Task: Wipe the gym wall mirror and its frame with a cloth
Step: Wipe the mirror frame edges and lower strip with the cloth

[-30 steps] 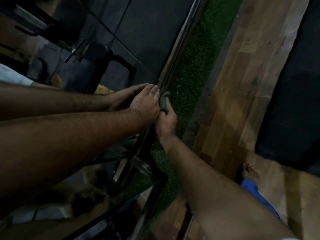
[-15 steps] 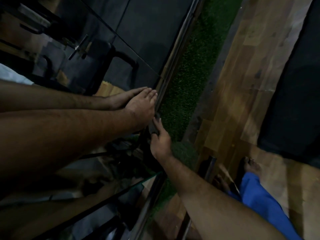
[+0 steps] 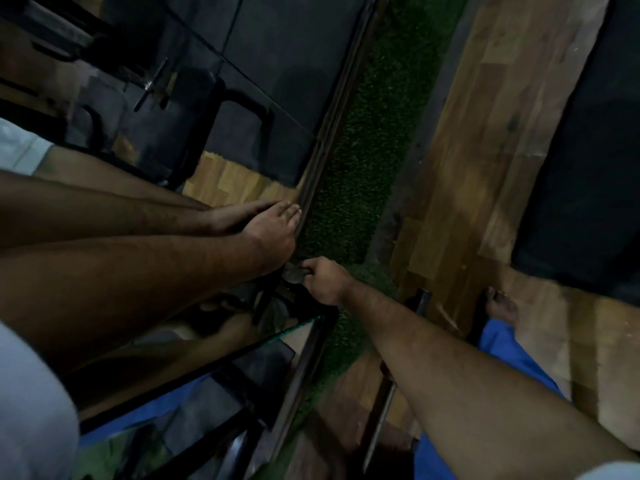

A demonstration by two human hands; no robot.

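The gym wall mirror fills the left half of the view, its dark glass throwing back gym equipment, a patch of wood floor and my own arm. Along its right edge runs the dark frame, a narrow strip slanting from the top centre down toward the lower middle. Just beside the frame lies a band of green turf, then wood-plank flooring and a black mat at far right. My bare foot and blue trouser leg show on the planks at lower right.

My left hand lies flat on the glass, fingers straight and together, tips reaching the frame edge, where they meet their reflection. My right hand is just below it, curled round a small dark cloth and pressing it against the frame. The cloth sits between the two hands, close under the heel of my left hand; the dim light leaves me unable to tell whether cloth and left hand touch. The hands themselves are close together, the left on the mirror, the right at the frame.
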